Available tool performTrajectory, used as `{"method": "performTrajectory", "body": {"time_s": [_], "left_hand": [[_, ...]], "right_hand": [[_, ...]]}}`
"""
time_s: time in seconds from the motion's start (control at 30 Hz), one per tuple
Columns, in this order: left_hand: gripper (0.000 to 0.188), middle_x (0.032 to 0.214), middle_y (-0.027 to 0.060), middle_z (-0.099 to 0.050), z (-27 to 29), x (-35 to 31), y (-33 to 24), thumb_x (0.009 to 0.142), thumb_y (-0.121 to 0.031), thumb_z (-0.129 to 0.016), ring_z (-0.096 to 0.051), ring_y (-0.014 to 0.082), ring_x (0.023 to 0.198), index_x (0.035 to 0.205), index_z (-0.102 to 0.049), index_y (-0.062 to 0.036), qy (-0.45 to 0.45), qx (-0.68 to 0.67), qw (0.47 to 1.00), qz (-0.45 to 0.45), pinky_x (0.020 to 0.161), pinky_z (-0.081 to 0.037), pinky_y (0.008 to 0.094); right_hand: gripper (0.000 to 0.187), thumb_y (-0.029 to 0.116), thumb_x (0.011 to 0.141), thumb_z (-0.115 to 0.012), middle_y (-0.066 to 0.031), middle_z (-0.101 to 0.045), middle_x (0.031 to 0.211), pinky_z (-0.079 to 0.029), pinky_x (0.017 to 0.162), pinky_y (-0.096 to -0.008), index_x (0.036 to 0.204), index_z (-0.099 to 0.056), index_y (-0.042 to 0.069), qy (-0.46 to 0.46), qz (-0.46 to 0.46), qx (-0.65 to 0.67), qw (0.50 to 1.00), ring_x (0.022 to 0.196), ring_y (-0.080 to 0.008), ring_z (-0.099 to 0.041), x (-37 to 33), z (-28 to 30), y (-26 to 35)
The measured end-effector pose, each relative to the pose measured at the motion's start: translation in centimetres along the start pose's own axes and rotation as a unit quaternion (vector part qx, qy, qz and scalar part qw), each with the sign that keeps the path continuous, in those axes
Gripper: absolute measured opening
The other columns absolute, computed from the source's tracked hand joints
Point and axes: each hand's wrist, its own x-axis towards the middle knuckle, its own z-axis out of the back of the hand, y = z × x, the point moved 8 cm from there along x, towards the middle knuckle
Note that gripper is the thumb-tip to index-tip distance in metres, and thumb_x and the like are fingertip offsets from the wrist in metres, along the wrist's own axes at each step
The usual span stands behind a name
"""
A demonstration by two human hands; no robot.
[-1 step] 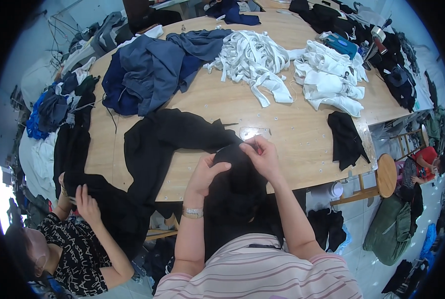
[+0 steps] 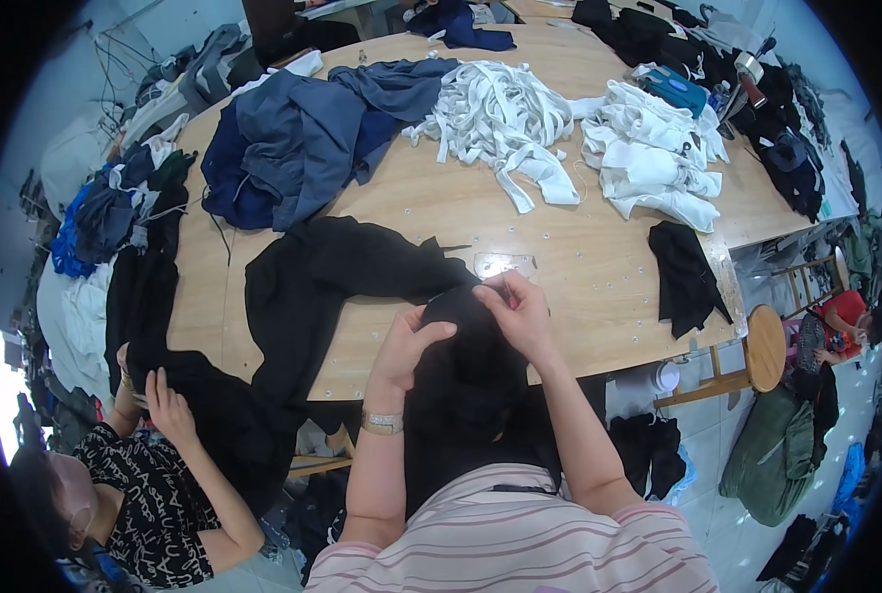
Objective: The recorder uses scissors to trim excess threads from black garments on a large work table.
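Note:
A black cloth piece (image 2: pixel 465 381) hangs over the table's near edge between my two hands. My left hand (image 2: pixel 411 344) is closed on its left side, with the thumb lying across the top. My right hand (image 2: pixel 516 308) pinches the cloth's upper edge between thumb and fingertips. Something small and red shows within the right hand, mostly hidden by the fingers; I cannot make out what it is. A long black cloth (image 2: pixel 297 287) lies across the table to the left, meeting the piece near my fingers.
Grey-blue cloth (image 2: pixel 297 138), white strips (image 2: pixel 500 114) and white folded pieces (image 2: pixel 648 158) lie across the table's far half. A small black piece (image 2: pixel 686 277) rests at right. At left, a co-worker's hand (image 2: pixel 171 410) handles black cloth. A wooden stool (image 2: pixel 765 348) stands right.
My hands and the cloth stay almost where they were. The co-worker's hand at the left has shifted very slightly.

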Motion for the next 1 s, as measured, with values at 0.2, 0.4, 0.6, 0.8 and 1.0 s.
{"method": "performTrajectory", "body": {"time_s": [0.2, 0.4, 0.6, 0.8, 1.0], "left_hand": [[0.020, 0.090, 0.0039, -0.066, -0.4, 0.0, 0.2, 0.076, -0.002, -0.066, -0.060, 0.0083, 0.077, 0.096, -0.064, 0.0004, -0.034, -0.050, 0.998, -0.017, 0.071, -0.048, 0.0218], [0.019, 0.088, 0.0038, -0.066, -0.3, 0.0, -0.3, 0.076, -0.002, -0.067, -0.060, 0.0081, 0.076, 0.095, -0.064, 0.0002, -0.058, -0.030, 0.996, -0.057, 0.069, -0.048, 0.0211], [0.016, 0.085, 0.0023, -0.065, -0.4, 0.4, 0.4, 0.078, -0.004, -0.067, -0.058, 0.0066, 0.073, 0.093, -0.065, 0.0005, -0.080, 0.011, 0.996, -0.024, 0.065, -0.047, 0.0205], [0.013, 0.082, 0.0013, -0.065, -0.3, 0.2, -0.5, 0.078, -0.006, -0.067, -0.057, 0.0056, 0.070, 0.089, -0.065, 0.0009, -0.101, 0.063, 0.992, -0.038, 0.063, -0.046, 0.0202], [0.013, 0.082, 0.0025, -0.065, -0.9, 0.1, -1.0, 0.079, -0.006, -0.065, -0.057, 0.0062, 0.070, 0.090, -0.065, 0.0011, -0.091, 0.072, 0.992, -0.043, 0.064, -0.046, 0.0205]], "right_hand": [[0.014, 0.013, 0.080, -0.067, -0.0010, -0.051, 0.065, -0.037, 0.054, -0.0217, 0.082, -0.061, 0.000, -0.020, -0.007, 0.036, 0.999, 0.058, -0.0073, -0.041, -0.6, -0.8, -0.2], [0.014, 0.012, 0.081, -0.066, 0.0001, -0.054, 0.069, -0.037, 0.055, -0.0213, 0.086, -0.061, 0.000, 0.014, -0.059, 0.089, 0.994, 0.060, -0.0067, -0.043, -0.9, -1.6, -1.0], [0.034, 0.014, 0.083, -0.065, -0.0010, -0.057, 0.078, -0.040, 0.065, -0.0185, 0.112, -0.055, 0.002, -0.126, 0.061, 0.067, 0.988, 0.068, -0.0075, -0.050, -1.0, 1.2, 0.2], [0.026, 0.016, 0.095, -0.043, 0.0008, -0.049, 0.064, -0.030, 0.040, -0.0158, 0.115, -0.051, 0.001, 0.068, -0.123, 0.210, 0.968, 0.043, -0.0020, -0.039, -3.2, 0.2, 3.7], [0.025, 0.005, 0.089, -0.051, 0.0001, -0.056, 0.064, -0.040, 0.052, -0.0189, 0.114, -0.051, 0.003, 0.111, -0.103, 0.122, 0.981, 0.057, -0.0038, -0.053, -4.5, -0.5, 4.2]]}}
